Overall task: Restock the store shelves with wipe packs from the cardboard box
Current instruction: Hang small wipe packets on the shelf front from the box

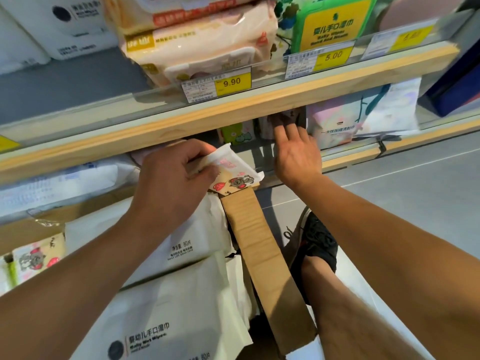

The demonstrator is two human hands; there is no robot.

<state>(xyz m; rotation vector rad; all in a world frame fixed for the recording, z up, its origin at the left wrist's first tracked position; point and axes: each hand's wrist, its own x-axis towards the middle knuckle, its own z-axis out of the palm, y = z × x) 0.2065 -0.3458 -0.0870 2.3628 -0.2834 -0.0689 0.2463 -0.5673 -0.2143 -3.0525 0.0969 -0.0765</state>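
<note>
We are partway through shelving. At seven o'clock, white packs are sitting in the box, whose flap is running up the middle. Our left hand is gripping a small wipe pack with a cartoon print, fingers curled round its near end, holding it just below the wooden shelf edge. At one o'clock, our right hand is reaching under that edge, fingers straight and touching a dark item at the back; we cannot tell what it is. We judge the right hand is making room. Next, the pack needs sliding into the gap between the hands, beside the green packs.
</note>
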